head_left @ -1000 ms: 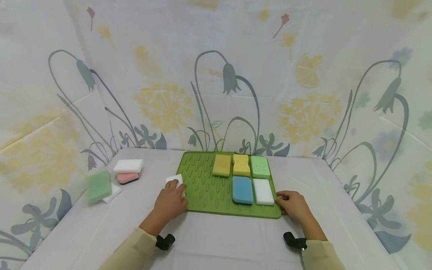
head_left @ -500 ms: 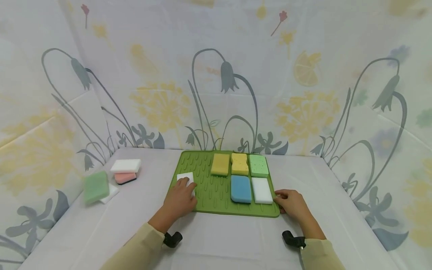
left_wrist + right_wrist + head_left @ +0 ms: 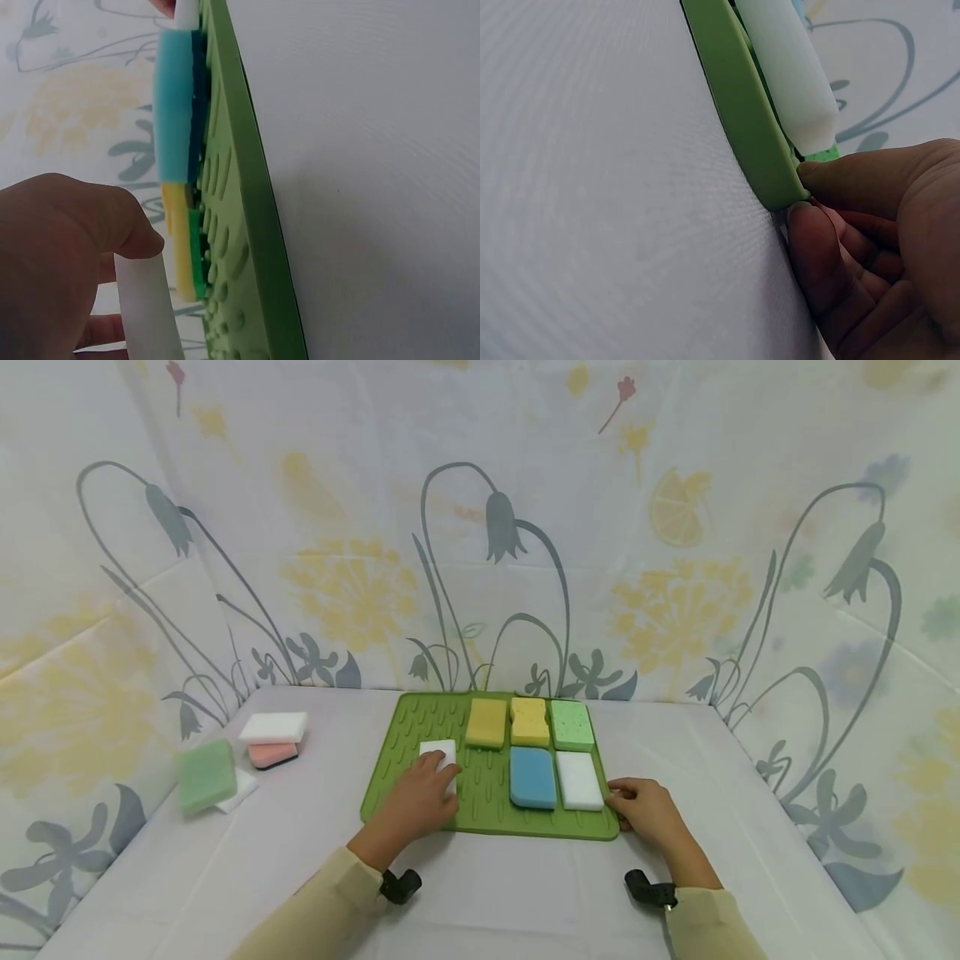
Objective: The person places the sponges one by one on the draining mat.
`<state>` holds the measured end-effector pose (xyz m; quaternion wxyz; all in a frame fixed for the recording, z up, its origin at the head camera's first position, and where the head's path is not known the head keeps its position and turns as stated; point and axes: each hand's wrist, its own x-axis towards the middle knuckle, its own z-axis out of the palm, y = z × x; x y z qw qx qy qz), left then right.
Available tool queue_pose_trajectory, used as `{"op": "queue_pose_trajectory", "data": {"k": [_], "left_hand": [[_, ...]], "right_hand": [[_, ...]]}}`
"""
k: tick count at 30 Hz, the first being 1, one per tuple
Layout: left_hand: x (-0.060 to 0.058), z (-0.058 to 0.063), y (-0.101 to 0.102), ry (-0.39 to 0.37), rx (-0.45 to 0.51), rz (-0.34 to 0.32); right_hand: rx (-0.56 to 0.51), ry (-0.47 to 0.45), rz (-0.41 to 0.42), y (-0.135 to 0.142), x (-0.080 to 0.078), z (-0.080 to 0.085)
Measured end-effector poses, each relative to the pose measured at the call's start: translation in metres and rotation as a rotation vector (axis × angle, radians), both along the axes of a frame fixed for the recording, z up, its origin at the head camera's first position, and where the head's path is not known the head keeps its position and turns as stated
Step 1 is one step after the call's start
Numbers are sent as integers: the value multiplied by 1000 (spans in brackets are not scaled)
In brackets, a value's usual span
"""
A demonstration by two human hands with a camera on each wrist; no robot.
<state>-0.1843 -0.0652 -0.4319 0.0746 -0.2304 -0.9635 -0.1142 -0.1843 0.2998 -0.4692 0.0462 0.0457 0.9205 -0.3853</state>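
On the green mat [image 3: 420, 793], left hand [image 3: 417, 800] fingers gripping white sponge [image 3: 439, 754], right hand [image 3: 648, 814] fingers pinching mat corner

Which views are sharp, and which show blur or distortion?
Head view: even soft light, no glare; the green mat is sharp, edges bend slightly. Left wrist view: the left hand is close and soft. Right wrist view: the right hand is slightly blurred; the backdrop is unfocused.
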Motion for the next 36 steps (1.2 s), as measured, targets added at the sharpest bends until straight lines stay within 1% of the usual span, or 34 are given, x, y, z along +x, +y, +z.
{"op": "queue_pose_trajectory", "data": {"k": [3,9,12,19,26,31,36], "left_hand": [[-1,1,5,-6,-20,-20],[-2,3,16,-24,-19,-65],[-3,1,21,-27,-37,-74],[-5,-2,30,-31,-39,-102],[-4,-3,37,-50,-38,-118],[-4,-3,42,-37,-52,-141],[-2,-1,48,-44,-59,-158]], "right_hand": [[0,2,1,0,0,0],[-9,9,3,1,-1,0],[-10,14,3,1,-1,1],[-20,21,14,0,-1,3],[-16,6,13,0,-1,2],[-15,-2,6,0,-1,2],[-24,-9,3,0,1,3]]}}
